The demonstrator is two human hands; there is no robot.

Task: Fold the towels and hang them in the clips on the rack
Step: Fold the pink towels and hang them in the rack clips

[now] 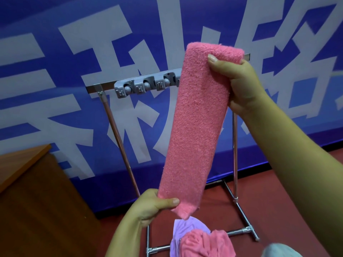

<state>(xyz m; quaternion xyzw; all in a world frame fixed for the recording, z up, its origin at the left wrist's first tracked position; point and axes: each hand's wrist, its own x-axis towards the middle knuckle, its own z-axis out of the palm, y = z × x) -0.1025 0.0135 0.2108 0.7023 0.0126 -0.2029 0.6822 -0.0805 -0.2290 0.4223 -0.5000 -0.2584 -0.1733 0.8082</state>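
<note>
The folded pink terry towel (194, 123) hangs almost upright before the grey plastic clip strip (146, 86). The right hand (239, 84) pinches its top end, nearer the clips; the left hand (154, 204) pinches the bottom.

Single head cam, fwd and slightly down, close on rack (104, 86) before blue wall (46, 19).

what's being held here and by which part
The pink towel, folded long. The right hand grips its top end; the left hand pinches its bottom end.
</note>
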